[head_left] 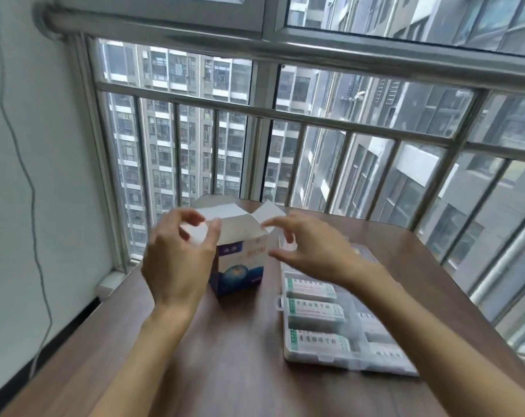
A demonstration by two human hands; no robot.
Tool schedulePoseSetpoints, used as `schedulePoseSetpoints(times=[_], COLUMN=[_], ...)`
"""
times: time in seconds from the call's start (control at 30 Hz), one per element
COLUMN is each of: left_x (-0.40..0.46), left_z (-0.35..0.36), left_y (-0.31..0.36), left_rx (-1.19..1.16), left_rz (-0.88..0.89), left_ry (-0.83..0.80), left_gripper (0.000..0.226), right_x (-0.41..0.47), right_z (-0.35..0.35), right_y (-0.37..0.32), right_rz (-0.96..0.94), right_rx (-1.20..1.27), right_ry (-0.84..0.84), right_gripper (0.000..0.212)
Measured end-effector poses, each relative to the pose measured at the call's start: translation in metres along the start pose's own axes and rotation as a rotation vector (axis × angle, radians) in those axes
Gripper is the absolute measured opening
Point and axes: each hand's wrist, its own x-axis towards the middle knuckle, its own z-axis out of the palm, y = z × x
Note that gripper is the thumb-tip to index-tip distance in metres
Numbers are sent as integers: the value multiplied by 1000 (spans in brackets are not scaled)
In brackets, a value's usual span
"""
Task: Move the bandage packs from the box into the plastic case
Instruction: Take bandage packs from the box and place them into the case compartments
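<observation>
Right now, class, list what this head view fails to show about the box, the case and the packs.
- Inside of the box: hidden by its walls, so remaining packs unknown.
- Print on the packs: blurred, too small.
- Far end of the plastic case: covered by the right hand.

box interior hidden, pack labels blurred

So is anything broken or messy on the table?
Nothing looks broken or spilled. The box stands upright with its top flaps open, both hands at the flaps. The bandage packs lie in neat rows in the plastic case beside it on the table.
</observation>
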Motion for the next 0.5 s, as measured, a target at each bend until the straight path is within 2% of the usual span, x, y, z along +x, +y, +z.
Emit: schedulePoseSetpoints(times=[0.07,0.1,0.17,0.2,0.3,0.37,0.43,0.5], left_x=[5,8,9,8,4,-1,-5,-5], left_z=[7,8,9,9,8,10,12,15], left_y=[-13,-16,-13,-11,-9,-6,-7,-12], left_rx=[-33,-134,-408,-527,-566,-545,-510,-450], left_rz=[-86,-173,-375,-417,-257,-145,-129,-144], left_ry=[-35,-79,-214,-266,-249,-194,-118,-82], left_gripper=[36,42,38,35,41,35,17,14], right_x=[-1,0,-3,-5,-13,-21,-26,-26], right_z=[19,25,33,34,36,42,47,47], right_y=[2,3,7,10,13,13,14,13], right_rz=[-78,-129,-220,-255,-334,-343,-315,-282], right_rx=[-11,-18,-16,-22,-119,-161,-122,-55], right_ry=[206,310,421,432,440,451,453,416], right_gripper=[18,11,5,5,14,15,13,11])
